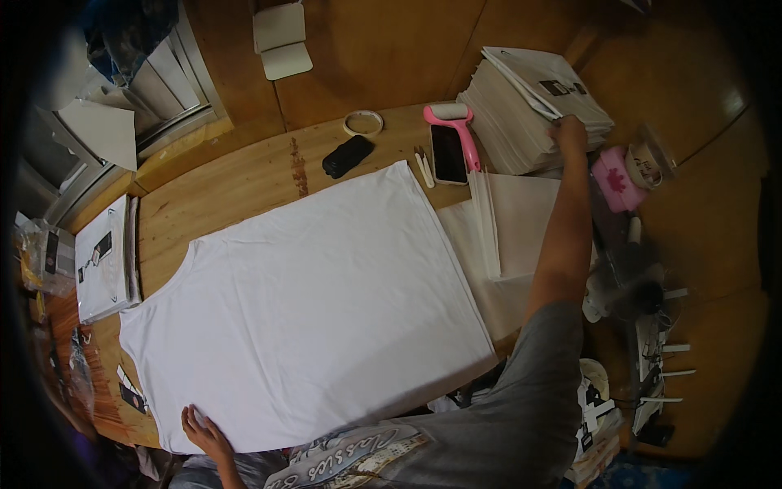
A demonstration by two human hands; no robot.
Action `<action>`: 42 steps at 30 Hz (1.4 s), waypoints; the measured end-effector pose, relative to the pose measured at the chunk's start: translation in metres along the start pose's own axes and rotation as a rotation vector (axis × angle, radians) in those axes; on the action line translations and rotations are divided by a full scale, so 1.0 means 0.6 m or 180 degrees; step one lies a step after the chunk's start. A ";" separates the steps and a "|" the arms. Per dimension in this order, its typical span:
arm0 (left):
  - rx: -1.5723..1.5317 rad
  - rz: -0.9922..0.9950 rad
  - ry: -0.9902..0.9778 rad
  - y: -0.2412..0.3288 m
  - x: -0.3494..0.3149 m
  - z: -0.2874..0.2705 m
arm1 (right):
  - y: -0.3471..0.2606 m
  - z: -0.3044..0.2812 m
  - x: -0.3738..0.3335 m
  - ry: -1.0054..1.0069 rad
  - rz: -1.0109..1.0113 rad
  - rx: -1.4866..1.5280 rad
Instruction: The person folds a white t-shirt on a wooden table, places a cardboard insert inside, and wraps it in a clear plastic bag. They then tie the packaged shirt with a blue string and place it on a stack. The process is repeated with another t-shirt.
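A white T-shirt (pixel 301 301) lies spread across the wooden table, its neckline toward the left and its hem toward the right. My left hand (pixel 208 432) rests on the shirt's near left edge, fingers spread and holding nothing. Stretched far to the right, my right hand (pixel 568 130) is at the side of a tall stack of white sheets (pixel 505 134). Its fingers are curled at the stack's upper edge, and what they grip is hidden. Flat white packages (pixel 542 77) with dark tags top that stack. Translucent sheets (pixel 529 216) lie under my right forearm.
Beyond the shirt are a tape roll (pixel 363 123), a black object (pixel 349 156), a phone (pixel 448 153) and a pink lint roller (pixel 450 114). Packaged white garments (pixel 106 259) are piled at left. A pink container (pixel 617 179) and white devices with cables (pixel 652 367) stand at right.
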State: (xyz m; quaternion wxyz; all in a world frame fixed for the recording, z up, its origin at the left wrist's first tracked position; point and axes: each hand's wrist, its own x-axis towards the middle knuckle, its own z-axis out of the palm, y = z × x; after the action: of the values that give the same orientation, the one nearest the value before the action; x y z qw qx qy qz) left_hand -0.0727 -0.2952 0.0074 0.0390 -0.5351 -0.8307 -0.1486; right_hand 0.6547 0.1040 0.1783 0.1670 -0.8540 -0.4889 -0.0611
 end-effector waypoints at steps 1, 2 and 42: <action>-0.0001 0.0011 -0.0004 -0.002 0.002 0.001 | 0.001 -0.004 0.001 -0.0108 -0.0015 -0.0030; -0.0004 0.0025 -0.0008 -0.003 0.003 0.003 | 0.002 -0.006 -0.001 -0.0060 -0.0032 -0.0090; -0.3554 -0.1044 -0.0792 0.136 0.026 -0.026 | -0.422 -0.182 -0.392 0.2166 -0.4158 0.0540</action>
State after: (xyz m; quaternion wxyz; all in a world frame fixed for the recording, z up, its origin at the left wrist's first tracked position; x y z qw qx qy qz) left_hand -0.0076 -0.2548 0.0425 -0.3694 -0.3527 -0.6971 -0.5032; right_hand 0.3235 -0.0074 0.2746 0.3043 -0.3072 -0.8217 -0.3714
